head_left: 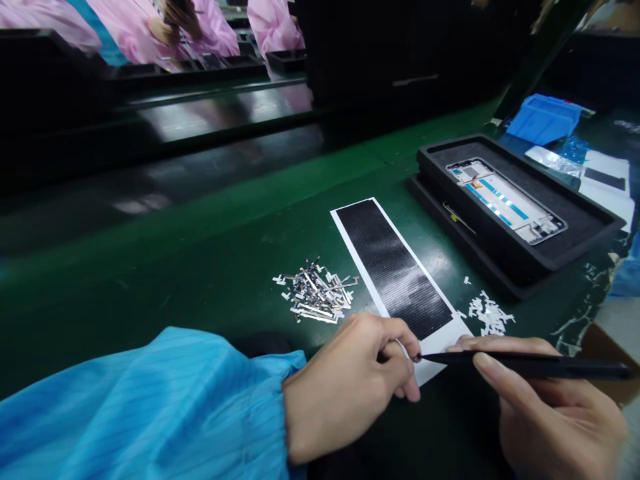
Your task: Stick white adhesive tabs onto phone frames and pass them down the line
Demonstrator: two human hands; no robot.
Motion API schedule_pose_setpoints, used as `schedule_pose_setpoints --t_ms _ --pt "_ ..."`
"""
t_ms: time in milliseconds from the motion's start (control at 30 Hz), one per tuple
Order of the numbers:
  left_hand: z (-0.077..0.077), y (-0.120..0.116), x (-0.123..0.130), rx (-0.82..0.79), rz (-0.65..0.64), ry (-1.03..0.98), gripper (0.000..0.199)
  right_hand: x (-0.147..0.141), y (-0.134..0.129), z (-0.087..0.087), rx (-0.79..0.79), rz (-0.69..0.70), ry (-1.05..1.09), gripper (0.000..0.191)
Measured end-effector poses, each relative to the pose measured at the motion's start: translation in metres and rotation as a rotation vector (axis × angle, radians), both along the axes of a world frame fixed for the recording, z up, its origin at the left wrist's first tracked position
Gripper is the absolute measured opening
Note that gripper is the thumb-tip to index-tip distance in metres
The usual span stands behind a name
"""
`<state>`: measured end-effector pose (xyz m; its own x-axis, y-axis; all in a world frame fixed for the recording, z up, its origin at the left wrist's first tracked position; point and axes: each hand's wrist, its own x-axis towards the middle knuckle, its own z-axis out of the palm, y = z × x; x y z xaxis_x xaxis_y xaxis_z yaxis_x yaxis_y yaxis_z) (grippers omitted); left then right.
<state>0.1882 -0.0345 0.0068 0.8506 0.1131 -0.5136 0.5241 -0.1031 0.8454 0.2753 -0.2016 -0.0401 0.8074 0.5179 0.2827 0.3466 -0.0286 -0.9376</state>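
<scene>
My left hand (357, 380), in a blue sleeve (200, 407), is closed in a pinch over the near end of a white backing sheet (440, 347) that carries a ribbed black panel (397, 267). A tiny dark piece shows at the fingertips; its kind cannot be made out. My right hand (560, 413) is wrapped round a pair of black tweezers (540, 365), whose tip meets that piece. Left of the sheet lies a pile of thin, silvery and dark flex-like strips (317, 293). Small white scraps (490, 315) are heaped right of it.
Stacked black foam trays (575, 207) stand at the right, the upper holding a phone frame (505, 200) with blue strips. Beyond them are a blue bin (545, 119) and white sheets (607, 177). Across the green bench (225, 247), people in pink sleeves (215, 30) are at work.
</scene>
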Motion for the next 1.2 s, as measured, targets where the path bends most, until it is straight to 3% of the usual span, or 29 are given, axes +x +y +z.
schedule_pose_setpoints --t_ms 633,1200 --pt "0.0025 -0.0006 0.0015 0.012 -0.009 0.013 0.017 0.0013 -0.0002 0.0004 -0.054 0.019 0.049 0.003" --pt "0.0016 -0.0015 0.0018 -0.038 0.029 0.053 0.012 0.0005 0.0028 -0.0002 -0.002 -0.023 -0.016 0.004"
